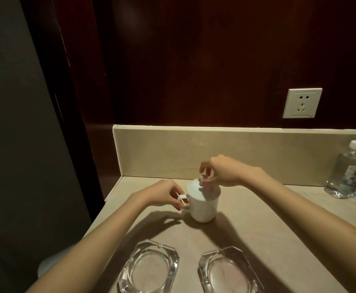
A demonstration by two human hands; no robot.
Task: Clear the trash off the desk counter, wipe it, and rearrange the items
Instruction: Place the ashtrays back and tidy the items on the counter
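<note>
A white ceramic mug (203, 208) with a white lid (196, 190) stands near the back left of the beige stone counter (257, 218). My left hand (166, 195) pinches the mug's handle (182, 197) from the left. My right hand (221, 172) hovers over the top and pinches the lid's small knob between thumb and fingers. The lid sits on the mug's rim.
Two clear glass ashtrays (149, 269) (230, 271) lie side by side at the counter's front. Two water bottles (342, 172) stand at the right edge by the backsplash (257, 153). A wall socket (301, 103) is mounted above. The counter ends at the left, beside a dark wall.
</note>
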